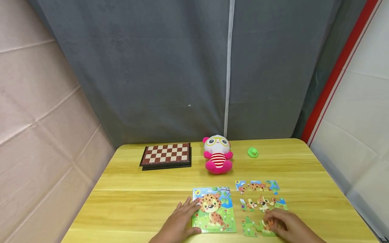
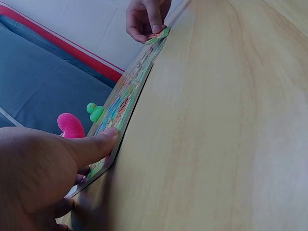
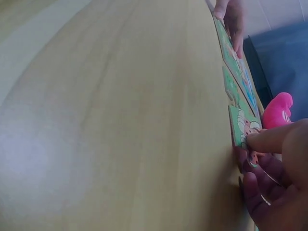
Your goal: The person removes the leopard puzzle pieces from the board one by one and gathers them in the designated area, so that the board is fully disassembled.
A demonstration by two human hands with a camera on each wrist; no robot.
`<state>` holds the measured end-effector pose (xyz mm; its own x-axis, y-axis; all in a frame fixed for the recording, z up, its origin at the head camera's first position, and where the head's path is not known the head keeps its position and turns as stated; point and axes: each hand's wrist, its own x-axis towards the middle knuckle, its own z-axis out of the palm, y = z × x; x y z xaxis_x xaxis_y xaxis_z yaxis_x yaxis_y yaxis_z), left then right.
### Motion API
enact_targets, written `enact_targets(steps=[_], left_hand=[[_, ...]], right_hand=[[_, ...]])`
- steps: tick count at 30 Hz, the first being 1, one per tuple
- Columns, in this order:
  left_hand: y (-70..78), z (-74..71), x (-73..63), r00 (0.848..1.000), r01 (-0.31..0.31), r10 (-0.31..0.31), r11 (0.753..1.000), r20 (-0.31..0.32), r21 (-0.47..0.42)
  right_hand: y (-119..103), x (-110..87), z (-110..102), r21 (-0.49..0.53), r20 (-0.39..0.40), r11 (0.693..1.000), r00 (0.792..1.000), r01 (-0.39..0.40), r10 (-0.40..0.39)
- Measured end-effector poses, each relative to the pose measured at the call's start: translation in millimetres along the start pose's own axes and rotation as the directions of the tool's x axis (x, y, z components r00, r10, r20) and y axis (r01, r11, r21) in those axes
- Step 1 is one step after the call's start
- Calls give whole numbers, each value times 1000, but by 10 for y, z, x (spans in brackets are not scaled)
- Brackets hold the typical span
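Note:
A square cartoon leopard picture board (image 1: 223, 216) lies on the table. My left hand (image 1: 179, 221) rests on its left side with fingers extended and spread, the thumb at its near edge. To its right, several jigsaw pieces (image 1: 250, 226) lie in three loose rows. At the nearest row, my right hand (image 1: 288, 224) pinches a puzzle piece (image 3: 236, 120) with green and spotted orange print. In the right wrist view, the thumb is on top and the other fingers curl beside and below it. The left wrist view shows this piece slightly tilted up at its edge.
Along the back of the wooden table (image 1: 136, 202) are a chessboard box (image 1: 167, 157), a pink and white plush toy (image 1: 218, 157) and a green rubber duck (image 1: 253, 152). A grey curtain (image 1: 170, 74) hangs behind, with pale fabric walls on both sides.

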<state>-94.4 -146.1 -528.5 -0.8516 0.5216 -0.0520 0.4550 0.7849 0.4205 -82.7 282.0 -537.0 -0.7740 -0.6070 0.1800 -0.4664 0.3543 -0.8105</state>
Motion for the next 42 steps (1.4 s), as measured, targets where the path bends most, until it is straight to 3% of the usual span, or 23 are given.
enact_targets(steps=[7, 22, 31, 42], left_hand=[[5, -4, -2, 1000, 12, -13, 1000, 15, 3], [-14, 8, 6, 1000, 0, 0, 1000, 7, -3], [0, -1, 5, 999, 30, -30, 999, 36, -20], [-8, 10, 13, 999, 22, -22, 1000, 25, -13]], right_hand=[[62, -47, 33, -73, -20, 997, 1000, -11, 10], [83, -73, 32, -34, -31, 998, 998, -58, 57], [107, -69, 35, -24, -35, 999, 999, -26, 25], [100, -60, 28, -22, -36, 1000, 999, -13, 12]])
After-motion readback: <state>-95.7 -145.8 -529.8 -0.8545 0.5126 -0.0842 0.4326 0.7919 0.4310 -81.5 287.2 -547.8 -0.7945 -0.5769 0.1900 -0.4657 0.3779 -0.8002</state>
